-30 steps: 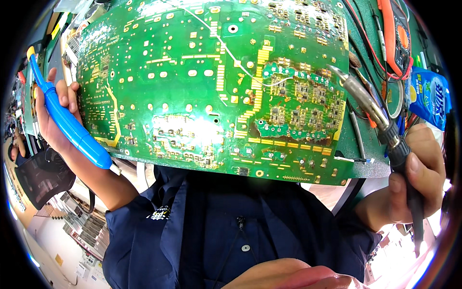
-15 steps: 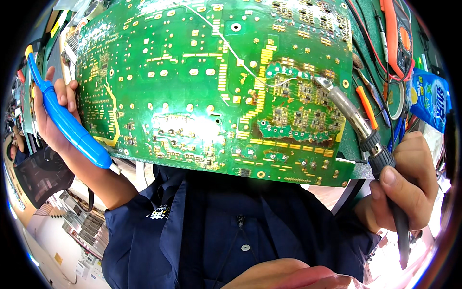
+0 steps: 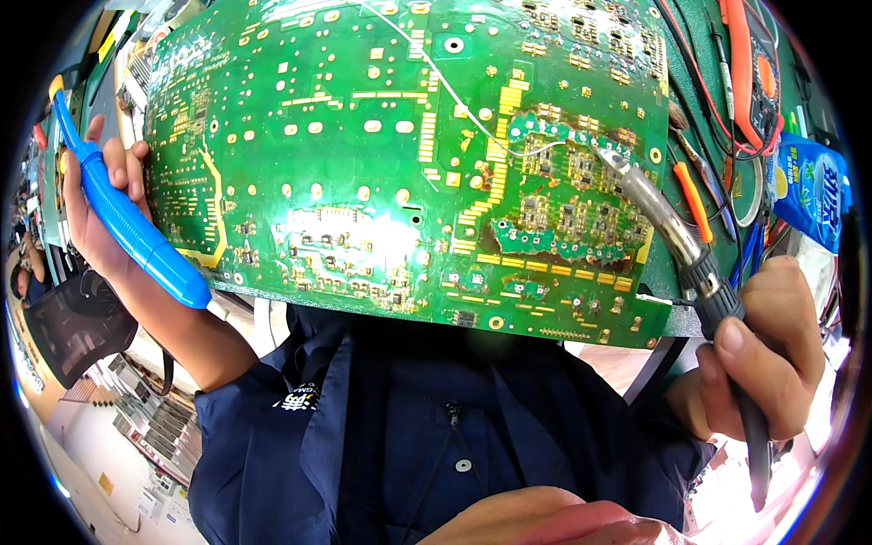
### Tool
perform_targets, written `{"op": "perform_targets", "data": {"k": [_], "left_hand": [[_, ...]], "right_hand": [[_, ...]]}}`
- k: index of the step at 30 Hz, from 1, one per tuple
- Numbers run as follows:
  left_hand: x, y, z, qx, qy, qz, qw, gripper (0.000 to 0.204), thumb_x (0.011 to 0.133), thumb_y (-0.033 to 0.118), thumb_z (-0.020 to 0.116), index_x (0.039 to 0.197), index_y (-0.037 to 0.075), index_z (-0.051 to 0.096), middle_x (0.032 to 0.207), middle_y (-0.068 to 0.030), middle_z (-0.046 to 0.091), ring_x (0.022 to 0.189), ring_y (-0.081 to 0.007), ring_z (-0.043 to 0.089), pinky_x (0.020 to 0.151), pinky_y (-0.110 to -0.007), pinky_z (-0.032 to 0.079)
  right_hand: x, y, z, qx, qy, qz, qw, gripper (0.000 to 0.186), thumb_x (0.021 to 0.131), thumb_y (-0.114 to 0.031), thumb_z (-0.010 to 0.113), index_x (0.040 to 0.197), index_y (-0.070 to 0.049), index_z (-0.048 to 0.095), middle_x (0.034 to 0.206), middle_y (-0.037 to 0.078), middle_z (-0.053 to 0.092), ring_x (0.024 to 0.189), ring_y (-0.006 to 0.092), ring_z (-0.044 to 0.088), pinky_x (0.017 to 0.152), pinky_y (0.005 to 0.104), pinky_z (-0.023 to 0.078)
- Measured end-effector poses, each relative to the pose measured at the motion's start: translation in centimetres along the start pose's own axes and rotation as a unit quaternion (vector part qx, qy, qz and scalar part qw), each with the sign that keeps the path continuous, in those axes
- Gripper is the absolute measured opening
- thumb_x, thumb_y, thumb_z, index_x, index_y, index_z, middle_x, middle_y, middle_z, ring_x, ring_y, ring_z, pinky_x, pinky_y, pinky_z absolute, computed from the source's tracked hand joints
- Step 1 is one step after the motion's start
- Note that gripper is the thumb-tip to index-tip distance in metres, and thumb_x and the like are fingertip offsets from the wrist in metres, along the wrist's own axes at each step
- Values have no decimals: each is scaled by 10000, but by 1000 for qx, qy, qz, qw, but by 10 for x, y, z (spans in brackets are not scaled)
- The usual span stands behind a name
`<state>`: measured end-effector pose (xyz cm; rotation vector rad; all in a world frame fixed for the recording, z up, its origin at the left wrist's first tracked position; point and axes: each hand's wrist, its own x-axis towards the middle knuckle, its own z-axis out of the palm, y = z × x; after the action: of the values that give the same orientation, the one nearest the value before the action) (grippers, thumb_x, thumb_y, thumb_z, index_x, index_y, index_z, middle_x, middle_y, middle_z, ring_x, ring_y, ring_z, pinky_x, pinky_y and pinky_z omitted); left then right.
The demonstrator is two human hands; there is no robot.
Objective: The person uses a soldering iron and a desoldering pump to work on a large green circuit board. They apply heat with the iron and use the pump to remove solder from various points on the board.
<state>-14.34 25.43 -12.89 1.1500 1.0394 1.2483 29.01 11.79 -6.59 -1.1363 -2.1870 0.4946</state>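
Note:
A large green circuit board (image 3: 363, 163) is tilted in front of me, with gold pads and small parts over it. My left hand (image 3: 95, 243) is at its left edge, fingers curled round a blue solder sucker (image 3: 132, 222) with a yellow end. Between thumb and fingers, my right hand (image 3: 781, 350) grips the dark handle of a soldering iron (image 3: 668, 222). The iron's tip is at the board's right part, by a row of solder points on a bare green strip. Thin solder wire (image 3: 445, 88) curves over the board, its end close to the tip.
Right of the board lie an orange-handled tool (image 3: 693, 202), cables and an orange-red multimeter (image 3: 747, 77). A blue packet (image 3: 810, 193) stands beyond my right hand. At the left are a black chair (image 3: 82, 327) and another person (image 3: 34, 272) in the distance.
The board has shifted slightly right and away from me. The solder sucker has moved up a little, and its white nozzle no longer shows. The iron stays nearly in place.

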Motion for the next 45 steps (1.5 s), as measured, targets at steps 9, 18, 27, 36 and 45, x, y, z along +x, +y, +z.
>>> {"op": "perform_targets", "data": {"k": [9,18,27,36,45], "left_hand": [[0,1,-1,10,-17,2,1000,479,954,273,333,1214,-128,341,637,-38,364,530,-131,369,860,-302,395],[-1,0,12,44,32,11,998,453,952,276,343,1168,-120,388,589,-31,363,493,-115,362,777,-291,405],[-1,0,10,52,37,17,998,455,950,273,345,1159,-129,391,575,-33,377,473,-121,379,779,-282,431],[-2,0,3,-44,44,48,997,444,930,323,408,1115,-79,430,597,-55,422,492,-158,418,732,-328,442],[-93,62,49,181,38,148,972,678,887,534,413,1179,-78,394,609,-6,464,538,-87,440,594,-249,430]], "right_hand": [[3,-3,-1,-14,-25,-11,1000,294,643,-12,646,929,-12,576,633,110,458,527,192,386,474,315,233],[1,-4,9,-26,13,-8,1000,276,658,15,644,919,21,555,633,119,473,524,195,404,460,320,267],[3,-6,10,-29,10,-6,1000,288,664,-2,653,932,32,554,630,122,485,535,199,419,469,319,282],[-18,-7,-5,-77,191,-1,979,334,859,-198,528,1086,46,525,862,243,557,675,222,495,571,294,394],[-16,-25,-7,4,251,83,964,783,858,-561,411,1192,147,425,633,118,563,554,157,528,551,250,430]]}}
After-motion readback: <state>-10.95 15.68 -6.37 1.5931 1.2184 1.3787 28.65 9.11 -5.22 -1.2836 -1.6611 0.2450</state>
